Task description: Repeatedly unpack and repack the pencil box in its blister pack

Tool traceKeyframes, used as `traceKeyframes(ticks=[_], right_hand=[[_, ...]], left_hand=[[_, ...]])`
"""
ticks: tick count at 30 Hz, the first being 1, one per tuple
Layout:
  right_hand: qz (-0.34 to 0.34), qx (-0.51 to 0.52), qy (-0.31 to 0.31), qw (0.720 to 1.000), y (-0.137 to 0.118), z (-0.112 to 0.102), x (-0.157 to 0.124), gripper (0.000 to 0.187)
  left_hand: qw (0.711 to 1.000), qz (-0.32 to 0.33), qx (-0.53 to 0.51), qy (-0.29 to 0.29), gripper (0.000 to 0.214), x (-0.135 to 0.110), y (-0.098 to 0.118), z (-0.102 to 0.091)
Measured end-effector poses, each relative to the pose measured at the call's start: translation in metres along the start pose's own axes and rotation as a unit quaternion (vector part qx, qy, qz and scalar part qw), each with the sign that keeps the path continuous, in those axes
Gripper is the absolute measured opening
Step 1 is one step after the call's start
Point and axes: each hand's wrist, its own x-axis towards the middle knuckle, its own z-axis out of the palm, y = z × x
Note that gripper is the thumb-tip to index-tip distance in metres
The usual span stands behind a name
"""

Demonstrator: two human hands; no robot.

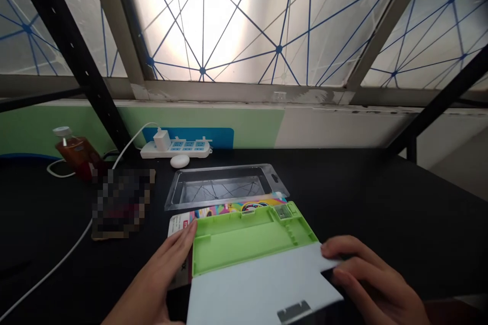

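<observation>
Two bare hands engage one open case (249, 266), which is located at the lower centre of the view, above the near part of the black surface (343, 188). The case consists of a light-green tray (236, 246) at the far side and a white panel (251, 289) at the near side, adjoining along a slanted line. A small greyish compartment (282, 212) occupies the tray's far right corner; a grey part (293, 311) is set in the panel's near edge.

Left hand (163, 269): fingers lie together along the left edge of the tray, fingertips at its far left corner. The thumb is partly cut off by the frame; whether this grip is closed on the case cannot be told.

Right hand (369, 279): the grip is narrow, with bent fingers and thumb holding the right edge of the panel.

A printed card (181, 223) lies behind and partly beneath the case, its colourful strip exposed along the far side. Beyond it, a clear plastic shell (224, 188) rests on the surface. Further back stand a white power strip (186, 153) with an adapter (162, 140) plugged in and a white oval object (180, 161) just in front. At left are a pixelated object (124, 203) and a bottle (80, 155) of reddish-brown liquid.
</observation>
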Motion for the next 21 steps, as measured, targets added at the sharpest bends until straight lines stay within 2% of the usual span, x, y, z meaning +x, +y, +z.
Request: traceKeyframes(ticks=[4,8,11,14,17,21], right_hand=[[0.046,0.103,-0.028,0.993,0.005,-0.003,0.011,0.024],[0.078,0.144,-0.041,0.986,0.011,0.000,0.017,0.019],[0.074,0.072,-0.010,0.995,0.015,0.007,0.020,0.025],[0.059,-0.050,0.000,0.997,0.015,0.016,0.021,0.037],[0.042,-0.149,-0.028,0.988,0.016,0.026,0.018,0.049],[-0.036,-0.179,-0.017,0.983,0.020,0.026,0.013,0.053]], left_hand=[[1.000,-0.024,-0.013,-0.003,0.087,-0.001,0.002,-0.004],[0.999,-0.033,-0.011,-0.030,0.078,-0.004,0.000,-0.008],[0.996,-0.083,0.021,-0.040,0.065,-0.006,-0.001,-0.006],[0.993,-0.110,0.043,-0.003,0.062,-0.004,0.001,-0.002],[0.995,-0.066,0.065,0.022,0.068,0.001,0.004,0.003],[0.992,0.004,0.109,0.061,0.072,0.003,0.007,0.004]])
